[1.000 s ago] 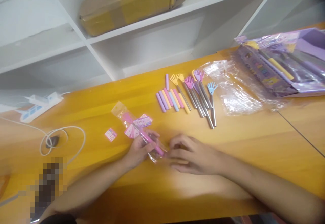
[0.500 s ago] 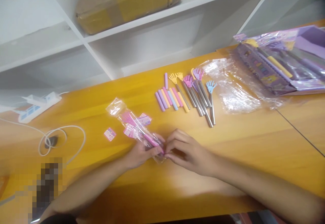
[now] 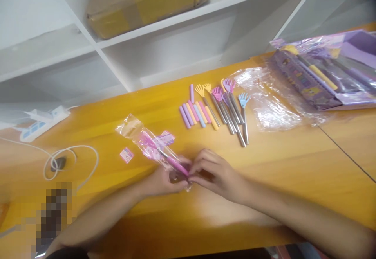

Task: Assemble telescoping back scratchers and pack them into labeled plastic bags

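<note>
A pink back scratcher (image 3: 178, 166) with a hand-shaped head and a metal shaft lies inside a clear plastic bag (image 3: 129, 126). My left hand (image 3: 158, 181) holds the bagged back scratcher from below near its handle end, fingers partly hidden behind it. Thumb and fingertips of my right hand (image 3: 216, 175) pinch the end of the pink handle; whether bag film is caught there too, I cannot tell. Small printed cards (image 3: 167, 137) lie close by or under the bag, and a single card (image 3: 126, 155) is to its left.
Several coloured handle sleeves (image 3: 192, 114) and back scratchers with bare metal shafts (image 3: 230, 110) lie beyond my hands. Crumpled clear bags (image 3: 276, 112) and a purple display box (image 3: 311, 79) are at right. At left are a power strip (image 3: 44, 124) and coiled cable (image 3: 96, 161). White shelves hold a cardboard box (image 3: 147, 6).
The bag's far end has shifted slightly left. My left thumb has slid down off the pink handle toward the bag's near end. My right hand keeps its pinch in nearly the same place.
</note>
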Tool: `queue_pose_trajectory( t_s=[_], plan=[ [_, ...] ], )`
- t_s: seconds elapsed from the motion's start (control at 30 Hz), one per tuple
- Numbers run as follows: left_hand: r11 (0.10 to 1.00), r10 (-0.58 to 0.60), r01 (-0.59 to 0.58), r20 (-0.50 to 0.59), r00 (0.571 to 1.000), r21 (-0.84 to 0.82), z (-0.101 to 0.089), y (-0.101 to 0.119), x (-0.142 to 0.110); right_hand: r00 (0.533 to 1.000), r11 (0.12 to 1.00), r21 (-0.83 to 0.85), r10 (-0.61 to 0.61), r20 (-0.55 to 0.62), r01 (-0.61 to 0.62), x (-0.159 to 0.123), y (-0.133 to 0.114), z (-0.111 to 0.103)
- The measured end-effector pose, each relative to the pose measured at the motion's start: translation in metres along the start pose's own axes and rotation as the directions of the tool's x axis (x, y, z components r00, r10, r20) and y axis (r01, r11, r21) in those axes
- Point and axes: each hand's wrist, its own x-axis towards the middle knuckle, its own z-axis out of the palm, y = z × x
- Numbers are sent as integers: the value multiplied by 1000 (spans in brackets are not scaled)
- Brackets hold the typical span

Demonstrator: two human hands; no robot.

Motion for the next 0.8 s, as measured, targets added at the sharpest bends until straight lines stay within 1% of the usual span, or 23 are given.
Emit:
queue_pose_trajectory(
  t_s=[0.07, 0.13, 0.17, 0.23, 0.33, 0.37, 0.47, 0.53, 0.63, 0.8],
  plan=[
    [1000, 13, -13, -6, 1000, 15, 0, -1, 1, 994, 993, 47, 106, -22, -104, -2, 2, 2],
    [999, 33, -33, -6, 999, 17, 0, 1, 2, 975, 968, 125, 222, -31, -217, -3, 5, 4],
    [999, 41, -41, 0, 999, 22, 0, 2, 2, 964, 953, 157, 265, -9, -260, -3, 7, 5],
    [999, 42, -42, 15, 999, 26, 0, 3, 3, 951, 936, 173, 297, 83, -308, -3, 8, 3],
    [1000, 13, -13, 24, 1000, 9, 1, 2, 1, 933, 940, 145, 270, 236, -308, 0, 5, -1],
    [1000, 4, -4, 19, 1000, -5, 2, 0, 1, 927, 940, 148, 261, 269, -308, 1, 4, -3],
    [1000, -8, 7, -8, 1000, -23, 3, -4, -1, 913, 931, 177, 252, 320, -319, 3, 0, -5],
    [999, -22, 22, -7, 1000, -25, 3, -4, -1, 912, 931, 206, 217, 350, -300, 3, -2, -5],
    [997, -80, 80, 10, 997, -16, 3, 2, -2, 903, 920, 274, 155, 401, -279, 2, -1, -5],
    [981, -194, 193, 30, 981, 15, 2, 9, -4, 895, 906, 301, 153, 420, -296, 0, 1, -4]
  ],
)
